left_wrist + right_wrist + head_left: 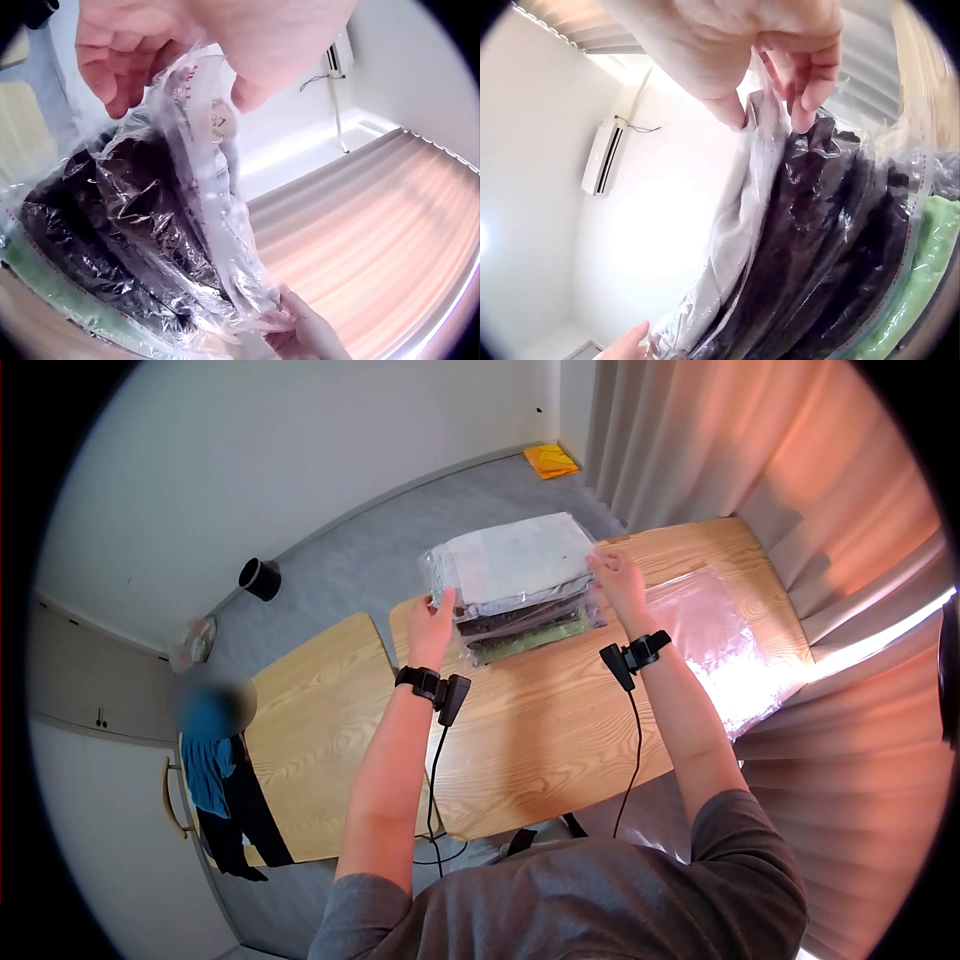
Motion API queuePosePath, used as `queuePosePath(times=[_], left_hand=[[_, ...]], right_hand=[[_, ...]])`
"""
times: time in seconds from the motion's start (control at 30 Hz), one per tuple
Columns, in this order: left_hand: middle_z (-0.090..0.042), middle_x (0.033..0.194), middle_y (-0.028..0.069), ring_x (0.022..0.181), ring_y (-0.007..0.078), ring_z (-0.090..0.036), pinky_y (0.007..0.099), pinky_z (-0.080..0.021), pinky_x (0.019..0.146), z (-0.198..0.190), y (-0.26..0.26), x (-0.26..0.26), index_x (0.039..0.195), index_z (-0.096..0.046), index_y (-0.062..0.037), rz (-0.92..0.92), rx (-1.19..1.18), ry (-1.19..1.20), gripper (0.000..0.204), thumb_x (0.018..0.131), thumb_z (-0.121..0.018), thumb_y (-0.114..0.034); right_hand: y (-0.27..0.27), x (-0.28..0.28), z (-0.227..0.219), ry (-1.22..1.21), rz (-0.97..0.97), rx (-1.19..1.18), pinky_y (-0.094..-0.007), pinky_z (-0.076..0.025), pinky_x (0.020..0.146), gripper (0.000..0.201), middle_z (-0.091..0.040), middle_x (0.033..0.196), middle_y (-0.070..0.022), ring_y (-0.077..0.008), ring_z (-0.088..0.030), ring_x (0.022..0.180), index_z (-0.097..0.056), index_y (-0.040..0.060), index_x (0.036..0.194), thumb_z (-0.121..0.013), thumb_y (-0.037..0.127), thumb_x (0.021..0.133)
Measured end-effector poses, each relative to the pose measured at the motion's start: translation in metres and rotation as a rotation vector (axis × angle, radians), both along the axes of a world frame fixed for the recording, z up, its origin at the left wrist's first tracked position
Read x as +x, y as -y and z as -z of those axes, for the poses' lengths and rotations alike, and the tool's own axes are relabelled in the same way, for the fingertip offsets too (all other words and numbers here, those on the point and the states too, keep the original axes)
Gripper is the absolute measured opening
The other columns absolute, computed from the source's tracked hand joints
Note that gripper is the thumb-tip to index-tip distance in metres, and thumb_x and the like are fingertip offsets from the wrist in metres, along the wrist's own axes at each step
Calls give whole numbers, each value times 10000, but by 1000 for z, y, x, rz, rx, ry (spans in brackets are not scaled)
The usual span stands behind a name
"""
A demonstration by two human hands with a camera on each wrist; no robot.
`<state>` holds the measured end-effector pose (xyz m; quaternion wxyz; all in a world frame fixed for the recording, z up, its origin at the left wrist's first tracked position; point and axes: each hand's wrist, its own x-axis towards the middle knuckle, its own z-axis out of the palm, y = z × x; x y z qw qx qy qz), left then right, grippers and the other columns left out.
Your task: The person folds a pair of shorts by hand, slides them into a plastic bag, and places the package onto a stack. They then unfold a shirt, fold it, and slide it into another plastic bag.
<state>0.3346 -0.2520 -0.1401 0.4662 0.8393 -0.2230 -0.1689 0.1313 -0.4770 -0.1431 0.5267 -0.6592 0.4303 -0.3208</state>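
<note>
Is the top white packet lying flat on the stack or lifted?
Lifted: both hands pinch the white packet, raised off the dark packets.

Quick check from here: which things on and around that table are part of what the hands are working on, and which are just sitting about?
In hand: left hand and right hand grip the top white garment bag on the stack of bagged garments.

Lying about: empty clear bag, black cup, orange cloth.

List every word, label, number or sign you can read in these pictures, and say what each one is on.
No text can be read with certainty.
Top bag of the stack of bagged clothes: a small round mark with faint digits, too blurred to read.
Bag edges: a thin red dotted line, no letters.
Air conditioner on the wall: no legible brand.
Left hand and right hand bands: no markings visible.
</note>
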Motion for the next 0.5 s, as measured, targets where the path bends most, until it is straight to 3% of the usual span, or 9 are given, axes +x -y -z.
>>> queuePosePath(times=[0.07, 0.1, 0.17, 0.3, 0.33, 0.37, 0.5], left_hand=[[-625, 874, 161, 754, 271, -585, 364, -463, 729, 8, 0, 0, 1099, -535, 124, -41, -107, 5, 666, 859, -573, -496], [-626, 893, 170, 789, 270, -588, 355, -458, 740, 14, 2, 3, 1122, -527, 125, -95, -118, 1, 666, 869, -560, -490], [-627, 912, 180, 823, 268, -591, 345, -453, 751, 20, 1, 7, 1145, -519, 126, -149, -130, -3, 666, 879, -547, -483], [-613, 1007, 210, 939, 273, -591, 345, -445, 829, 5, -18, 11, 1188, -487, 114, -110, -164, -59, 634, 905, -515, -453], [-607, 1040, 217, 975, 274, -586, 348, -442, 857, -1, -23, 11, 1205, -476, 106, -82, -132, -76, 626, 912, -509, -446], [-607, 1040, 217, 975, 274, -586, 348, -442, 857, 3, -28, 13, 1205, -476, 106, -84, -132, -79, 626, 912, -509, -446], [-616, 1043, 208, 963, 273, -589, 360, -449, 847, 31, -53, 27, 1177, -506, 74, -186, -226, -52, 572, 908, -530, -430]], right_hand=[[3, -1, 2, -95, 29, -116, -367, -513, 719, 514, -668, 944, -170, -269, -654, 807, -577, -32, 1106, -684, 374, 809], [4, -1, 3, -95, 30, -115, -367, -513, 719, 514, -668, 944, -170, -269, -654, 807, -577, -32, 1106, -684, 374, 809], [4, -1, 1, -236, 122, -169, -404, -482, 811, 535, -642, 1048, -176, -328, -618, 942, -566, 0, 1141, -657, 413, 813], [-1, -7, -7, -246, 224, -328, -421, -421, 917, 472, -593, 1172, -173, -347, -537, 1102, -565, 33, 1150, -634, 377, 833], [-4, -8, -10, -233, 211, -469, -422, -404, 942, 452, -575, 1191, -175, -347, -505, 1145, -563, 41, 1155, -622, 362, 843], [-7, -9, -11, -219, 197, -611, -423, -388, 966, 431, -558, 1211, -176, -348, -472, 1188, -562, 49, 1160, -611, 348, 853], [-20, -5, -13, -175, 183, -801, -437, -375, 984, 412, -563, 1181, -198, -359, -460, 1195, -549, 38, 1172, -609, 301, 861]])
